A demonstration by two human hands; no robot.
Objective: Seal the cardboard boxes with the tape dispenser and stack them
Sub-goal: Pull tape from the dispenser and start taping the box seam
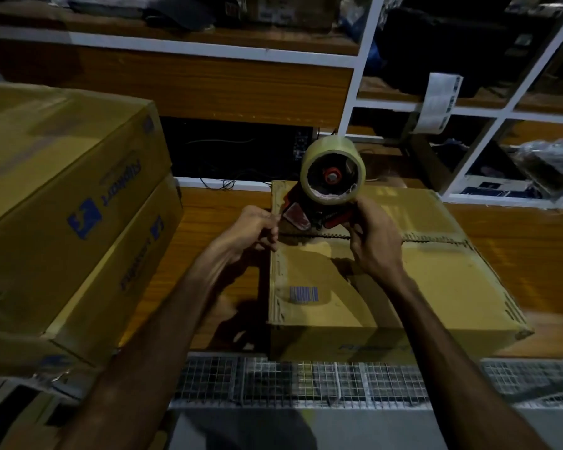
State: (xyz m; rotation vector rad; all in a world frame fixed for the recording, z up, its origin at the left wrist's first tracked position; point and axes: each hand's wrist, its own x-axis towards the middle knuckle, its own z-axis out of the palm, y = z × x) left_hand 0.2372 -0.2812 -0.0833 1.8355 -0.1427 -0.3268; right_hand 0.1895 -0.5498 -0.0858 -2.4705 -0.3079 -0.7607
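A flat cardboard box (429,287) lies on the wooden table, flaps closed, its middle seam running left to right. Above its far left part I hold a red tape dispenser (306,216) carrying a roll of clear tape (333,172). My right hand (374,241) grips the dispenser's handle. My left hand (257,230) is at the dispenser's front end, fingers curled as if pinching the tape end; the tape itself is too faint to see. Two larger sealed cardboard boxes (62,203) are stacked at the left.
A wooden table (215,222) bears the boxes, with a wire mesh strip (306,381) along its near edge. Behind stand white-framed shelves (364,60) with dark goods, cables and a roll of labels (436,105).
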